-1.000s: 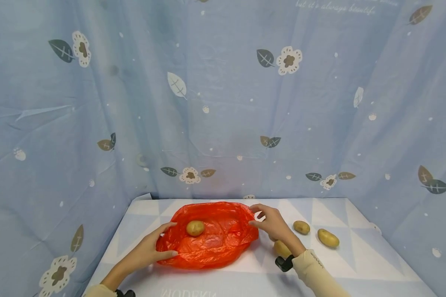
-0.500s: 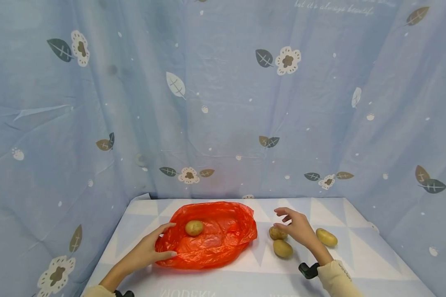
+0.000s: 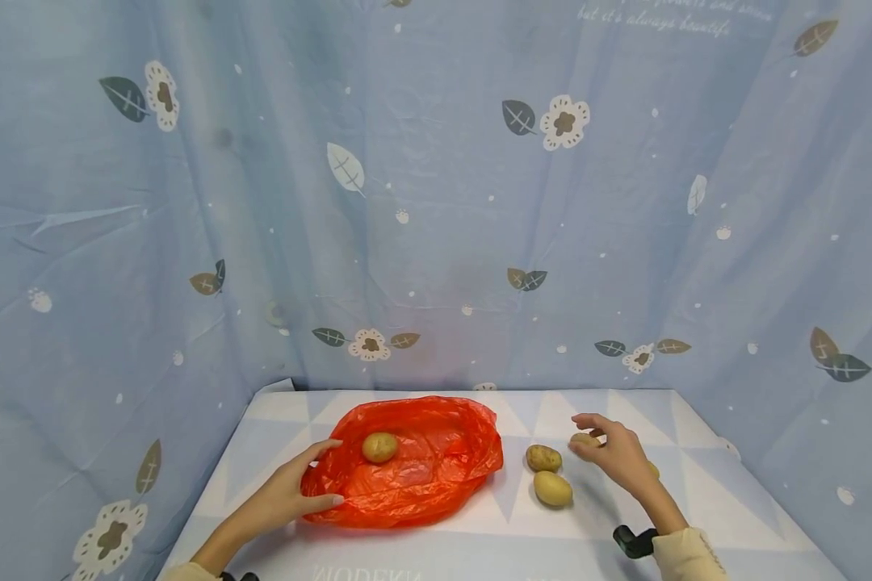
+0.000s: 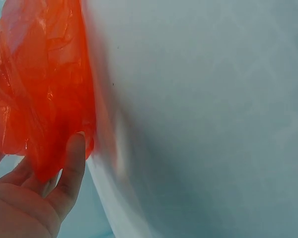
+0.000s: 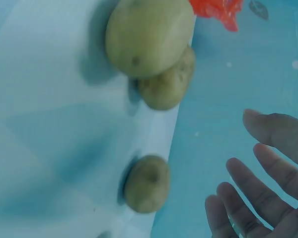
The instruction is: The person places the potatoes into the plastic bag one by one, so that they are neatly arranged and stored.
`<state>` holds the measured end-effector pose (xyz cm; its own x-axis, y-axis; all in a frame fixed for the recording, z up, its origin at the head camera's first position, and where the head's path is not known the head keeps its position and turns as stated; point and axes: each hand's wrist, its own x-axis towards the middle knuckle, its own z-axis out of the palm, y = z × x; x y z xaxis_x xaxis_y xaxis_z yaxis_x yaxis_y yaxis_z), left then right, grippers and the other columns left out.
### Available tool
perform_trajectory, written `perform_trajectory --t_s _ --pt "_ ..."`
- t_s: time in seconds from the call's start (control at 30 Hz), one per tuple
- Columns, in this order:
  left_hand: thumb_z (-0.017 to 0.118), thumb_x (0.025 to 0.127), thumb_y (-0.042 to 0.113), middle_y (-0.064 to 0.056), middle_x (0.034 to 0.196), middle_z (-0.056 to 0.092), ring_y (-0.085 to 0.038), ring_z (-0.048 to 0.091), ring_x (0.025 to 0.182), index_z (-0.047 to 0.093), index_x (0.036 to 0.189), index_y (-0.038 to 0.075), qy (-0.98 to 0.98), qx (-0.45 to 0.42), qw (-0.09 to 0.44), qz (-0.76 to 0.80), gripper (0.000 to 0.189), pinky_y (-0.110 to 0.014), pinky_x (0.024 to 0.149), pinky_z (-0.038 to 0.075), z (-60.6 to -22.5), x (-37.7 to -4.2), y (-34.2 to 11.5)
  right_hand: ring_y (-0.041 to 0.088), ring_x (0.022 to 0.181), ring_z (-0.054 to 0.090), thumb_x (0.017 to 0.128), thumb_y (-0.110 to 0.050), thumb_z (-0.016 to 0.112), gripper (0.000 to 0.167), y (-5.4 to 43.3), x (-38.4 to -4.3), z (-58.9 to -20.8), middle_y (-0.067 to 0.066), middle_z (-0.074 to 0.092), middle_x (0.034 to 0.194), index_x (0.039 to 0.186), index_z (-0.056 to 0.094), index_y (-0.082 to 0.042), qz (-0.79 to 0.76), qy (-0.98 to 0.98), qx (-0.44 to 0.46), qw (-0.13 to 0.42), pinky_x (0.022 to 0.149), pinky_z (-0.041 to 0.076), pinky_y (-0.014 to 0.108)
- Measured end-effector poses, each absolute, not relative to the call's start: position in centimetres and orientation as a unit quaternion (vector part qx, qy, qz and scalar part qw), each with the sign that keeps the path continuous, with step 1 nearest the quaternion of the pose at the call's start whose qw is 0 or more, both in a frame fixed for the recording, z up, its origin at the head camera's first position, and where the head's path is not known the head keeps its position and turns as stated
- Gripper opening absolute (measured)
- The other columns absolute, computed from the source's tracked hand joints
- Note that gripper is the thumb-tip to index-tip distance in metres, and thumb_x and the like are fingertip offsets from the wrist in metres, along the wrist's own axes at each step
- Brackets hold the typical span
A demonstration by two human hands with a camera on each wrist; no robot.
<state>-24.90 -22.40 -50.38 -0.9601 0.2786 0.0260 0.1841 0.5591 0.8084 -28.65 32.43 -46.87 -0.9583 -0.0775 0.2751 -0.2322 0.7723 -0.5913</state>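
My left hand [image 3: 287,488] holds the left end of a crumpled red plastic bag [image 3: 436,492], its thumb and fingers spread around the edge. The thumb [image 4: 73,166] presses on the plastic in the left wrist view. Inside the bag's wide mouth lies one potato [image 3: 380,447]. My right hand [image 3: 620,460] hovers over the table's right part with relaxed fingers and nothing in them. Just beyond its fingertips a potato [image 3: 584,440] is partly covered. Another potato [image 3: 654,470] shows only a sliver behind that hand.
Between bag and right hand lie two potatoes, a rougher one [image 3: 543,458] behind a smoother one [image 3: 553,489]. They sit on a white and pale blue patterned tablecloth [image 3: 494,557]. A blue floral curtain [image 3: 436,242] hangs around the back and sides.
My right hand has left the bag's right edge and moved right, past two potatoes, to above another one. The left hand and the bag look the same.
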Motion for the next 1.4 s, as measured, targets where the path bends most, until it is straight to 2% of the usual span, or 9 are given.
perform_trajectory --t_s 0.2,0.33,0.6,1.03,1.27,1.4 --pt "0.089 0.081 0.033 -0.018 0.15 0.049 -0.041 0.049 0.132 0.046 0.152 0.015 0.881 0.127 0.056 0.452 0.085 -0.061 0.102 0.049 -50.5 -24.9 -22.4 0.042 0.11 0.064 0.087 -0.022 0.084 0.045 34.0 -28.3 -47.5 0.018 0.072 0.118 0.126 0.069 -0.003 0.304 -0.942 0.068 0.125 0.085 0.058 0.051" --pt "0.089 0.081 0.033 -0.017 0.151 0.048 -0.041 0.049 0.133 0.046 0.152 0.016 0.883 0.123 0.055 0.45 0.085 -0.061 0.102 0.049 -50.4 -24.8 -22.4 0.045 0.108 0.065 0.087 -0.019 0.085 0.046 35.0 -28.1 -48.0 0.021 0.072 0.117 0.125 0.069 -0.001 0.298 -0.944 0.061 0.126 0.083 0.058 0.054" --pt "0.089 0.081 0.032 -0.017 0.15 0.049 -0.04 0.049 0.133 0.046 0.151 0.016 0.882 0.122 0.047 0.453 0.084 -0.06 0.102 0.049 -50.3 -24.6 -22.5 0.049 0.116 0.059 0.088 -0.02 0.083 0.047 36.9 -27.7 -48.7 0.024 0.069 0.121 0.128 0.067 -0.001 0.297 -0.948 0.024 0.109 0.094 0.048 0.066" --pt "0.089 0.08 0.033 -0.016 0.151 0.048 -0.039 0.05 0.132 0.047 0.151 0.017 0.879 0.11 0.055 0.461 0.084 -0.059 0.101 0.051 -50.6 -24.6 -22.5 0.048 0.108 0.063 0.088 -0.022 0.083 0.048 38.8 -27.7 -49.6 0.028 0.067 0.124 0.127 0.067 0.0 0.287 -0.95 0.007 0.124 0.088 0.052 0.061" --pt "0.09 0.08 0.033 -0.015 0.151 0.048 -0.039 0.05 0.132 0.048 0.151 0.019 0.878 0.106 0.06 0.463 0.084 -0.059 0.101 0.051 -50.7 -24.6 -22.4 0.04 0.101 0.068 0.089 -0.021 0.08 0.044 40.0 -27.4 -50.3 0.026 0.069 0.12 0.125 0.068 0.002 0.284 -0.951 -0.019 0.125 0.08 0.055 0.048" --pt "0.089 0.081 0.032 -0.016 0.152 0.048 -0.04 0.049 0.132 0.047 0.151 0.018 0.878 0.117 0.057 0.46 0.083 -0.06 0.102 0.05 -50.6 -24.6 -22.4 0.045 0.108 0.06 0.089 -0.026 0.079 0.049 40.8 -27.3 -50.7 0.027 0.067 0.124 0.127 0.067 0.003 0.285 -0.951 -0.033 0.112 0.085 0.051 0.054"
